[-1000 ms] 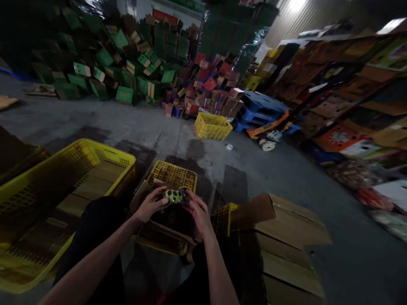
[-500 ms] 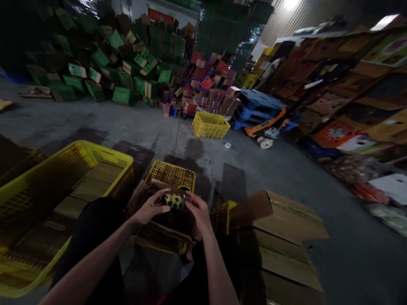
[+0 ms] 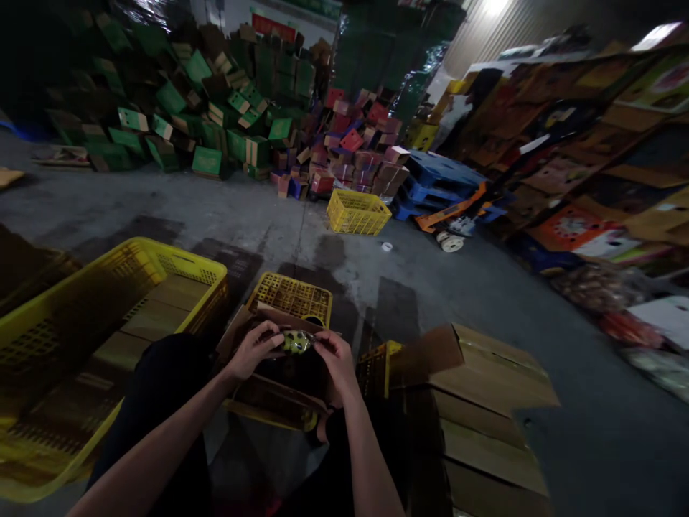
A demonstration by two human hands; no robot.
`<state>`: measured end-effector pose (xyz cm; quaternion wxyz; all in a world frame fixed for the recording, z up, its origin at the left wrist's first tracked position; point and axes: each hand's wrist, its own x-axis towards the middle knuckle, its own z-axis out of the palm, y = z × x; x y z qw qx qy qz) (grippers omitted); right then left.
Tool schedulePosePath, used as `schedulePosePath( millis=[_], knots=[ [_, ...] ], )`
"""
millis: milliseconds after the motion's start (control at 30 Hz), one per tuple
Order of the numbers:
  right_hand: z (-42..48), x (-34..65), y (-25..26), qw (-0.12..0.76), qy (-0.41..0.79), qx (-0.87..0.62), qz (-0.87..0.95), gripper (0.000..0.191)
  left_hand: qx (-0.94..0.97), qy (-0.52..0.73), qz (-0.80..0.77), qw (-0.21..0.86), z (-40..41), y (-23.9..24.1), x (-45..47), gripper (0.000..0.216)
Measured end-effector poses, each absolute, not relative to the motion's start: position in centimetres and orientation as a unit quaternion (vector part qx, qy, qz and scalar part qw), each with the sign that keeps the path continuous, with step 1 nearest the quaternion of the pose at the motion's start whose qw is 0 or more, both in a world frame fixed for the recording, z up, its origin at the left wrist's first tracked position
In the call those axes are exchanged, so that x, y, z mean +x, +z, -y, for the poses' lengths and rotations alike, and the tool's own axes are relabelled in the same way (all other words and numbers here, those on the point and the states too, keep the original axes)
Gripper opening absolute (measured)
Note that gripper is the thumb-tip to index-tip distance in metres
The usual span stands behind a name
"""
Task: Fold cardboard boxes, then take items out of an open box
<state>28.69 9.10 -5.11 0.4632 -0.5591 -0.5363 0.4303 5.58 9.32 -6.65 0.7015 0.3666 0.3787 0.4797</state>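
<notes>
Between my two hands, over an open cardboard box [image 3: 296, 391], is a small yellow-green packet [image 3: 296, 342] with dark spots and a shiny wrapper. My left hand [image 3: 255, 352] is closed on its left end, thumb below and fingers above. At the right end, the fingertips of my right hand [image 3: 336, 357] pinch the wrapper. The box rests on a yellow plastic crate [image 3: 291, 289] that shows its grid behind it. The inside of the box is dark, so its contents cannot be made out.
A large yellow crate [image 3: 186, 264] on the left holds flat-topped cartons [image 3: 145, 319]. Stacked cardboard boxes [image 3: 484, 420] stand on the right. Farther off are a yellow basket [image 3: 358, 214], an orange pallet jack [image 3: 452, 208], blue pallets [image 3: 438, 172] and heaped green boxes [image 3: 207, 162].
The spotted packet has turned slightly in my hands, and its wrapper now shows more shine at the right end. Both hands stay over the box.
</notes>
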Motion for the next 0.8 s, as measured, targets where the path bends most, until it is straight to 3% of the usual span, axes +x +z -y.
schedulePosePath(
  millis=[500, 667, 800],
  knots=[
    [-8.1, 27.8, -4.3, 0.510, 0.523, -0.521, 0.442, 0.025, 0.346, 0.454, -0.395, 0.719, -9.8, -6.9, 5.7, 0.039],
    [-8.2, 27.6, -4.2, 0.510, 0.532, -0.503, 0.450, 0.024, 0.334, 0.418, -0.386, 0.751, -9.8, -7.3, 5.3, 0.062],
    [-8.4, 27.8, -4.2, 0.514, 0.516, -0.504, 0.464, 0.023, 0.366, 0.441, -0.395, 0.718, -9.9, -7.4, 5.3, 0.066]
  ],
)
